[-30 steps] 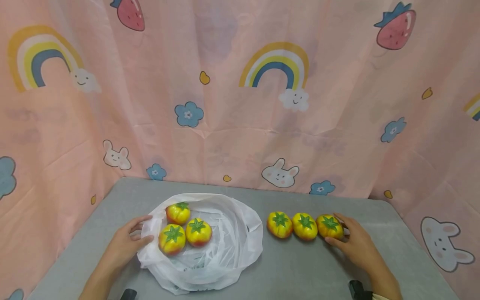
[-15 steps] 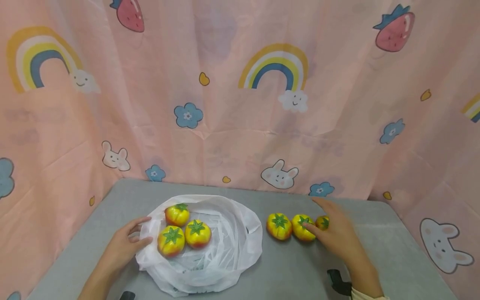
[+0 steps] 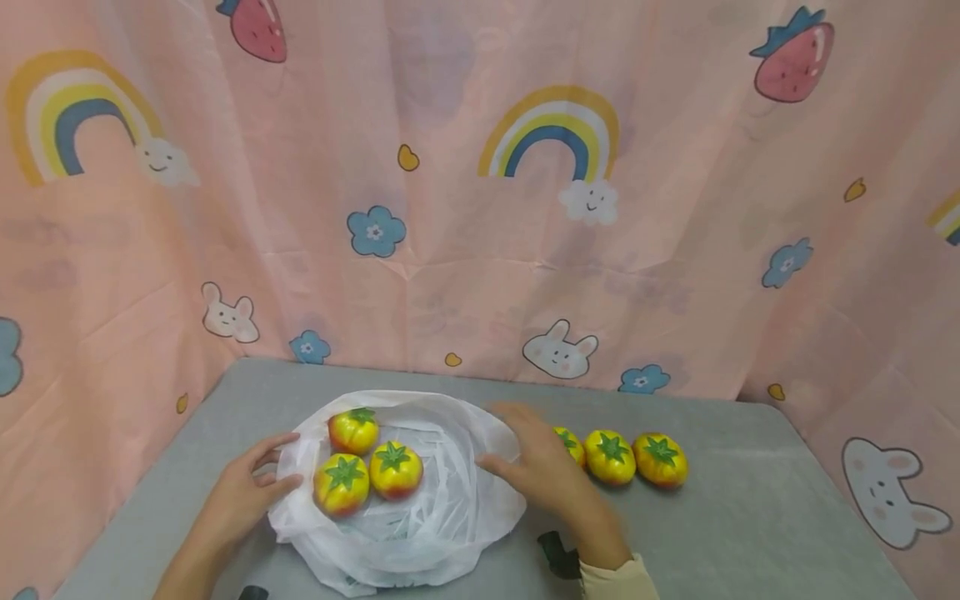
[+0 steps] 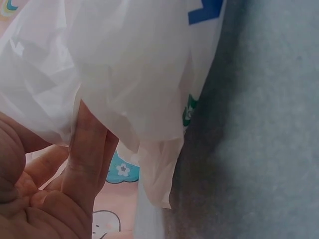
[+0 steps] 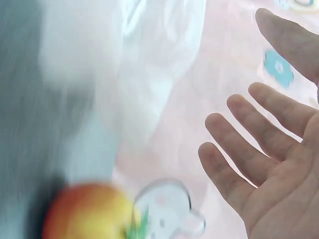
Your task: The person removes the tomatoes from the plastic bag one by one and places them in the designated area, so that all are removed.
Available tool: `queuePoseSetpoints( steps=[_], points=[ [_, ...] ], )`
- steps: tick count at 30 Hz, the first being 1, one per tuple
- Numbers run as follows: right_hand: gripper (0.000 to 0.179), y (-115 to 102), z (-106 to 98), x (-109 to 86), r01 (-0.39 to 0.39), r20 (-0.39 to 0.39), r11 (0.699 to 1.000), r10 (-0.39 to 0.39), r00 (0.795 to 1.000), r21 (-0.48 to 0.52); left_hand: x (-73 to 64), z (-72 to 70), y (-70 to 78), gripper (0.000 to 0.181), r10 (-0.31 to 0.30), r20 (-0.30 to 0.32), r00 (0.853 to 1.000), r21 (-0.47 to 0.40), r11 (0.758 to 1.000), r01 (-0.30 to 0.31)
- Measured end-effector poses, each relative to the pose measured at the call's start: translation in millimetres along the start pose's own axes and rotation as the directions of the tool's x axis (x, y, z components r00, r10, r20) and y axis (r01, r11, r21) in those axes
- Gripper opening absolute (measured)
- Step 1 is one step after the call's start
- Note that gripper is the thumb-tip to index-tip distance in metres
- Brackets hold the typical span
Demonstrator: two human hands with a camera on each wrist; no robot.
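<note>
A white plastic bag lies with its mouth open on the table, holding three yellow-red toy tomatoes with green star-shaped tops on its left side. At the bag's left edge my left hand grips the thin plastic between thumb and fingers; in the left wrist view the bag hangs over its fingertips. My right hand is empty, fingers spread, over the bag's right rim. Three more toy tomatoes sit in a row to its right, the nearest partly hidden by the hand.
The grey table stretches right of the row. Behind it and along both sides hangs a pink curtain printed with rainbows, rabbits and flowers.
My right hand has let go of the rightmost toy tomato and moved left, past the row, to the bag's right rim. The left hand has stayed at the bag.
</note>
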State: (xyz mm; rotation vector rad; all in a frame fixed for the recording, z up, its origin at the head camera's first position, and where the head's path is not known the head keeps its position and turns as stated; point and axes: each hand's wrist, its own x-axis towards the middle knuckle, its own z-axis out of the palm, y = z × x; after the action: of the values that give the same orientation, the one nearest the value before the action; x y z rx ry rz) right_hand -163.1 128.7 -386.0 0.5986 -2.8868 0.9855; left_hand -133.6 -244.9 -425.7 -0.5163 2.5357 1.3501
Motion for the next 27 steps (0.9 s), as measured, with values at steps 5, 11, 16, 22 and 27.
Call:
queuePoseSetpoints(
  steps=[5, 11, 16, 22, 27],
  points=[
    [0.063, -18.4, 19.6, 13.6, 0.058, 0.091, 0.997, -0.062, 0.994, 0.047, -0.5, -2.3, 0.3, 0.073, 0.003, 0.002, 1.0, 0.001, 1.0, -0.003],
    [0.062, -32.3, 36.0, 26.4, 0.09, 0.134, 0.992, -0.101, 0.986, 0.087, -0.2, -2.2, -0.7, 0.073, 0.016, 0.009, 1.0, 0.007, 1.0, -0.016],
    [0.063, -38.0, 50.9, 35.3, 0.084, 0.18, 0.992, -0.1, 0.979, 0.094, 0.6, -1.4, -1.5, 0.074, 0.018, 0.013, 1.0, 0.009, 1.0, -0.018],
    [0.064, -43.2, 67.6, 40.5, 0.058, 0.229, 0.995, -0.074, 0.971, 0.077, 1.3, -0.6, -0.7, 0.073, 0.004, 0.011, 1.0, -0.007, 1.0, -0.004],
    [0.068, -44.1, 74.4, 41.4, 0.041, 0.25, 0.997, -0.056, 0.967, 0.065, 1.3, -1.0, -0.7, 0.073, 0.012, 0.014, 1.0, -0.006, 1.0, -0.012]
  ],
)
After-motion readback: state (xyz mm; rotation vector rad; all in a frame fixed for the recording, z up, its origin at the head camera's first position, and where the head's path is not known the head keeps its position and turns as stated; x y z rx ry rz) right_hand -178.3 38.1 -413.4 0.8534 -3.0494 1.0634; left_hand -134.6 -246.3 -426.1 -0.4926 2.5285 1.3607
